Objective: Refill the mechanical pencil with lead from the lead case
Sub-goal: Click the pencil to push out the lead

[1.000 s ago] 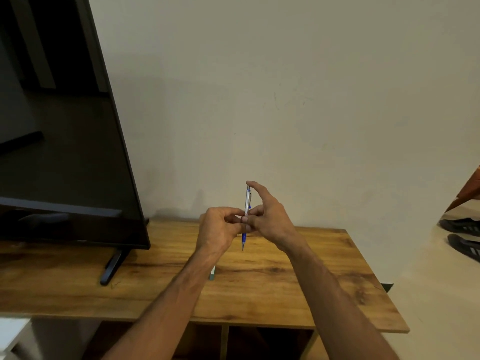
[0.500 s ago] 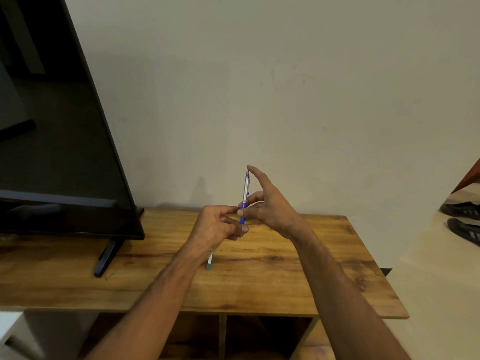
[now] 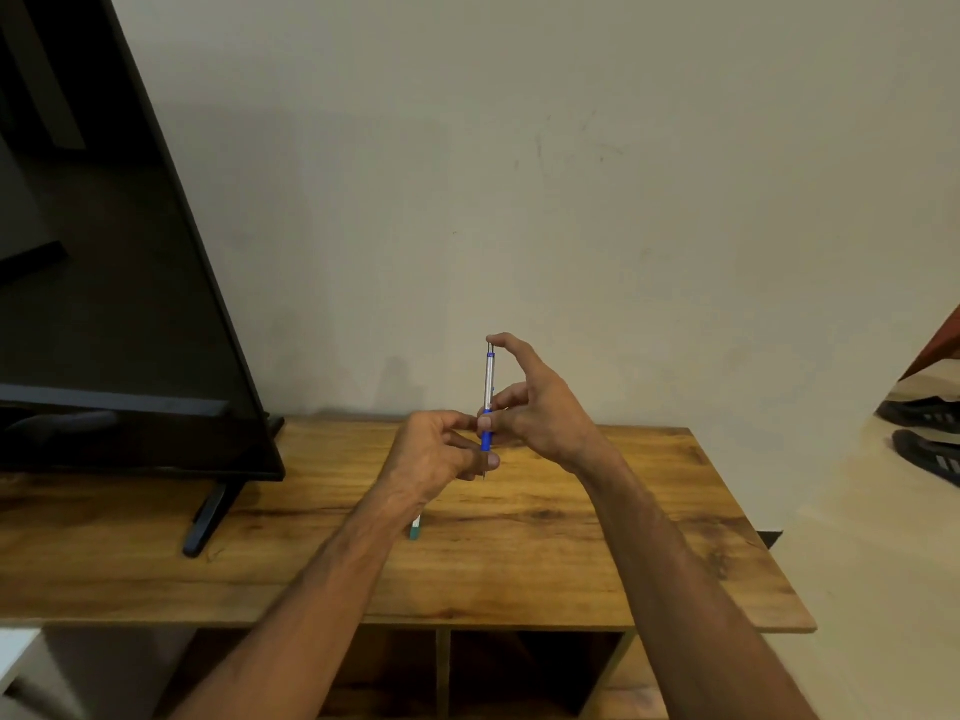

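Note:
A mechanical pencil (image 3: pixel 489 387) with a silver barrel and a blue grip stands upright in the air above the wooden table (image 3: pixel 597 537), tip down. My right hand (image 3: pixel 540 407) grips it at the blue part, with the forefinger resting on its top end. My left hand (image 3: pixel 434 454) is curled just left of the pencil's lower end, its fingertips touching the tip area; whether it pinches anything is hidden. A small white and teal lead case (image 3: pixel 415 528) lies on the table, mostly hidden under my left wrist.
A large black TV (image 3: pixel 114 283) on a stand foot (image 3: pixel 205 522) fills the left of the table. A plain wall rises behind. Dark shoes (image 3: pixel 924 433) lie on the floor at the right. Open shelves sit below the tabletop.
The pencil and both hands stay together. My right forefinger remains on the pencil's top. The camera has shifted slightly, so the TV sits further left in view.

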